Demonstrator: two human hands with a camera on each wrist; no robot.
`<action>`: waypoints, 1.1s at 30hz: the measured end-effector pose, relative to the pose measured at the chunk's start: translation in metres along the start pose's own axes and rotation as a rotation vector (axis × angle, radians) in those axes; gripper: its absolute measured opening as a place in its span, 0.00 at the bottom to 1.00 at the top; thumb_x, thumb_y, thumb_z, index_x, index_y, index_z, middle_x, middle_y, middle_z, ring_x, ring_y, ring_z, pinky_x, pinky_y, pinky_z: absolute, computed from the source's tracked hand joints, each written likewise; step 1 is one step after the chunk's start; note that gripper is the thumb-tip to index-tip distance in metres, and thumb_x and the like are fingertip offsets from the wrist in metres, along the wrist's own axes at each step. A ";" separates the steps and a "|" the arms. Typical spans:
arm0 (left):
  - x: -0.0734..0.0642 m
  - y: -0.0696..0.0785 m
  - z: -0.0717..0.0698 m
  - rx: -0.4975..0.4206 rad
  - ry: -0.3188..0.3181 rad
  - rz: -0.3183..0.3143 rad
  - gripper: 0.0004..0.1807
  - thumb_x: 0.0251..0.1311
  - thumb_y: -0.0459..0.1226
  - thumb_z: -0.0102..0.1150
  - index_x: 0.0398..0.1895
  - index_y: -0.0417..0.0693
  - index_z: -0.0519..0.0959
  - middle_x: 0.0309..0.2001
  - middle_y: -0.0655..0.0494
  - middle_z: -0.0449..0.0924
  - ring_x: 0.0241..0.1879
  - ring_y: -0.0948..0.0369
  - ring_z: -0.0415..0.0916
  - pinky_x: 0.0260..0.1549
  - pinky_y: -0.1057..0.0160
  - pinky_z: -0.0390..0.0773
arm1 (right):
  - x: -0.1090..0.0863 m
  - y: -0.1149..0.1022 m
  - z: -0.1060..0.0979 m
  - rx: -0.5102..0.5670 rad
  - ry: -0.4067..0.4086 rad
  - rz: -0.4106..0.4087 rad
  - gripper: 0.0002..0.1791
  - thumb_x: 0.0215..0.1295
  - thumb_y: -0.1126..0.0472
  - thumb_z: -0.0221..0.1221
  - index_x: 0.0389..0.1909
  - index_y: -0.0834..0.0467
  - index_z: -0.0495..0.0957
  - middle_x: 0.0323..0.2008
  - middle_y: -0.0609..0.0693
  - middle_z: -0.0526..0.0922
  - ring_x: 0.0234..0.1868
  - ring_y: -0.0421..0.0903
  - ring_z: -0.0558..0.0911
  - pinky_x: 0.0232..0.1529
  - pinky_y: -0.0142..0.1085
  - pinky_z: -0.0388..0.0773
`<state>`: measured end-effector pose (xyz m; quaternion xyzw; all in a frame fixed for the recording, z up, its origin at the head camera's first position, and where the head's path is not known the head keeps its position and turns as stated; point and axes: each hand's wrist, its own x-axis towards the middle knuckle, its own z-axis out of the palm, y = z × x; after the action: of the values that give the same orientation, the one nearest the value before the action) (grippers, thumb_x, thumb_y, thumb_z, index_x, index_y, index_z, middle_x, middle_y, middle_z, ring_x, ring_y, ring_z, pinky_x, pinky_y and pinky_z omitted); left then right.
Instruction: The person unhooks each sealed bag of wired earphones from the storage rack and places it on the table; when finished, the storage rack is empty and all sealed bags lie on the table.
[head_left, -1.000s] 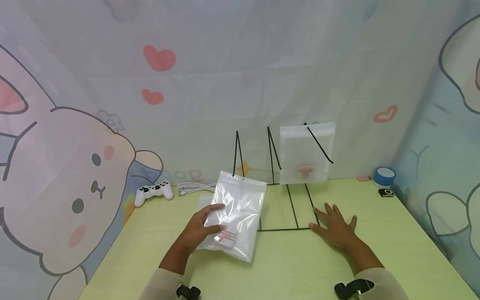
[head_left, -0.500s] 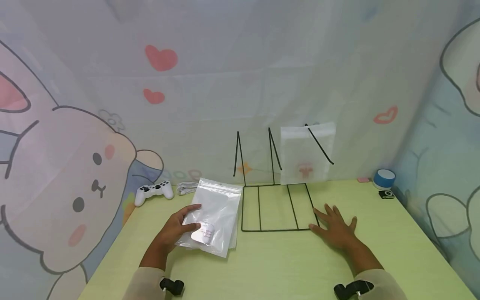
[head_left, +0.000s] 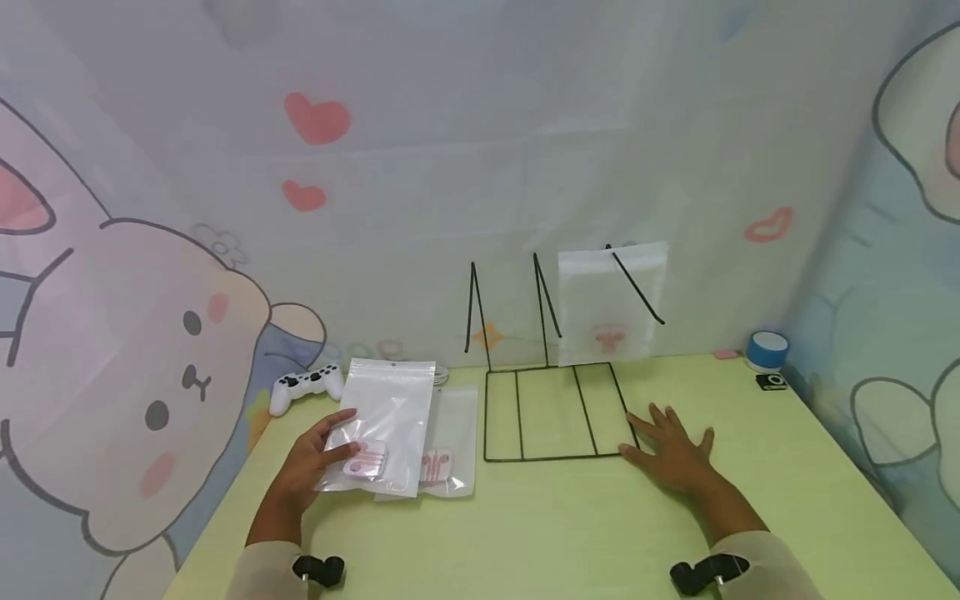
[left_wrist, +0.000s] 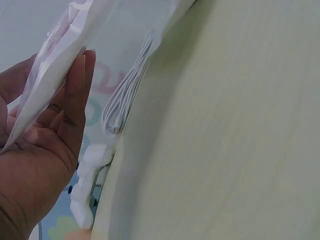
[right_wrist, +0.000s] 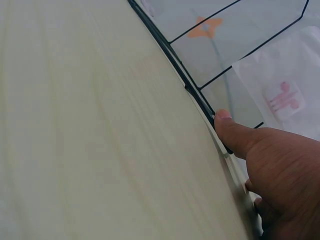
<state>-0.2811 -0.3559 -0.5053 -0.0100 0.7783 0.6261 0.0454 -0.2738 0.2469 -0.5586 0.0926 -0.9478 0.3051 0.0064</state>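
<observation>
My left hand (head_left: 306,460) pinches a clear zip-lock bag (head_left: 392,404) by its left side, thumb in front. A small white-and-pink item shows through the plastic near the bottom. In the left wrist view the bag (left_wrist: 52,65) is seen nearly edge-on, fingers behind it. Partly hidden behind it, a second such bag (head_left: 459,417) lies on the table. My right hand (head_left: 672,452) rests with spread fingers at the right front corner of a black wire rack (head_left: 555,459); its thumb touches the frame. A third bag (head_left: 592,292) hangs from the rack's right hook.
A white game controller (head_left: 307,386) lies at the table's back left, with a coiled white cable (head_left: 441,377) mostly hidden by the bags. At the back right are a blue-and-white tape roll (head_left: 767,353), a small black item (head_left: 771,382) and a pink block (head_left: 726,354).
My left hand has moved left with the bag, away from the rack's left hook, uncovering the rack base and more of the bag behind. The right hand stays in place.
</observation>
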 end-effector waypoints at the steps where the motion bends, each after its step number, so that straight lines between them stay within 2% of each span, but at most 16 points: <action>1: -0.001 -0.001 -0.005 0.006 0.014 -0.007 0.44 0.67 0.32 0.74 0.85 0.47 0.65 0.85 0.47 0.59 0.59 0.71 0.74 0.53 0.77 0.80 | 0.000 -0.001 0.001 0.003 -0.001 0.002 0.44 0.78 0.33 0.59 0.84 0.52 0.65 0.87 0.70 0.50 0.87 0.77 0.44 0.68 0.88 0.19; 4: -0.004 -0.003 -0.019 0.038 0.032 -0.026 0.45 0.68 0.35 0.75 0.85 0.49 0.63 0.88 0.50 0.54 0.61 0.75 0.71 0.55 0.81 0.76 | 0.000 -0.003 0.002 0.000 -0.002 0.002 0.44 0.78 0.33 0.59 0.84 0.53 0.65 0.87 0.70 0.50 0.87 0.77 0.44 0.67 0.88 0.19; 10: -0.009 -0.012 -0.043 0.059 0.064 -0.095 0.43 0.69 0.38 0.75 0.84 0.51 0.66 0.87 0.47 0.55 0.55 0.74 0.75 0.50 0.76 0.82 | 0.001 -0.004 0.003 -0.007 0.003 0.005 0.44 0.78 0.33 0.58 0.85 0.52 0.65 0.87 0.70 0.50 0.87 0.76 0.44 0.68 0.88 0.19; 14: -0.012 -0.018 -0.057 0.089 0.066 -0.124 0.41 0.70 0.38 0.74 0.83 0.50 0.69 0.90 0.45 0.48 0.69 0.64 0.69 0.50 0.79 0.79 | 0.002 -0.005 0.002 -0.009 -0.007 0.008 0.44 0.78 0.32 0.58 0.85 0.52 0.65 0.87 0.70 0.50 0.87 0.76 0.43 0.68 0.88 0.19; 17: -0.014 -0.022 -0.065 0.108 0.049 -0.129 0.41 0.71 0.39 0.73 0.84 0.48 0.68 0.90 0.43 0.45 0.70 0.60 0.68 0.49 0.78 0.80 | 0.003 -0.004 0.002 -0.017 -0.006 0.004 0.44 0.77 0.32 0.58 0.85 0.52 0.65 0.87 0.70 0.51 0.87 0.77 0.44 0.67 0.89 0.20; 19: -0.015 -0.025 -0.068 0.117 0.041 -0.134 0.41 0.71 0.38 0.73 0.84 0.46 0.67 0.90 0.41 0.46 0.62 0.67 0.74 0.47 0.75 0.82 | 0.004 -0.002 0.002 -0.021 -0.007 0.004 0.44 0.77 0.32 0.58 0.85 0.51 0.65 0.87 0.70 0.51 0.87 0.77 0.44 0.68 0.89 0.20; 21: -0.015 -0.027 -0.070 0.127 0.033 -0.137 0.42 0.71 0.38 0.73 0.84 0.44 0.66 0.89 0.39 0.47 0.53 0.73 0.76 0.46 0.73 0.84 | 0.004 -0.001 0.002 -0.020 -0.007 0.003 0.44 0.77 0.32 0.59 0.85 0.51 0.65 0.87 0.70 0.51 0.87 0.77 0.44 0.67 0.89 0.20; 25: -0.014 -0.029 -0.072 0.117 0.016 -0.133 0.41 0.72 0.38 0.71 0.85 0.43 0.65 0.88 0.36 0.49 0.48 0.75 0.77 0.44 0.71 0.85 | 0.005 0.001 0.002 -0.028 -0.002 0.005 0.44 0.77 0.32 0.58 0.85 0.51 0.65 0.87 0.70 0.51 0.87 0.76 0.44 0.68 0.89 0.21; 29: -0.011 -0.030 -0.074 0.137 0.012 -0.151 0.41 0.72 0.38 0.71 0.84 0.44 0.65 0.88 0.35 0.48 0.52 0.72 0.75 0.45 0.71 0.84 | 0.004 0.000 0.002 -0.026 -0.003 0.009 0.44 0.77 0.32 0.59 0.85 0.51 0.65 0.87 0.70 0.51 0.87 0.76 0.45 0.68 0.89 0.21; 31: -0.009 -0.030 -0.075 0.166 0.006 -0.164 0.41 0.72 0.37 0.71 0.84 0.43 0.65 0.87 0.34 0.49 0.58 0.66 0.73 0.46 0.71 0.83 | 0.002 -0.001 0.001 -0.020 -0.003 0.011 0.44 0.77 0.32 0.59 0.84 0.52 0.66 0.87 0.70 0.51 0.87 0.77 0.45 0.67 0.89 0.21; 33: -0.007 -0.030 -0.075 0.216 0.002 -0.173 0.41 0.72 0.38 0.71 0.84 0.41 0.65 0.87 0.33 0.51 0.67 0.57 0.70 0.52 0.69 0.80 | 0.001 -0.002 0.000 -0.021 0.000 0.012 0.44 0.77 0.32 0.59 0.84 0.52 0.66 0.87 0.70 0.52 0.87 0.77 0.45 0.67 0.89 0.22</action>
<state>-0.2765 -0.4357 -0.5176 -0.0728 0.8375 0.5324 0.0995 -0.2750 0.2454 -0.5573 0.0870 -0.9515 0.2952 0.0054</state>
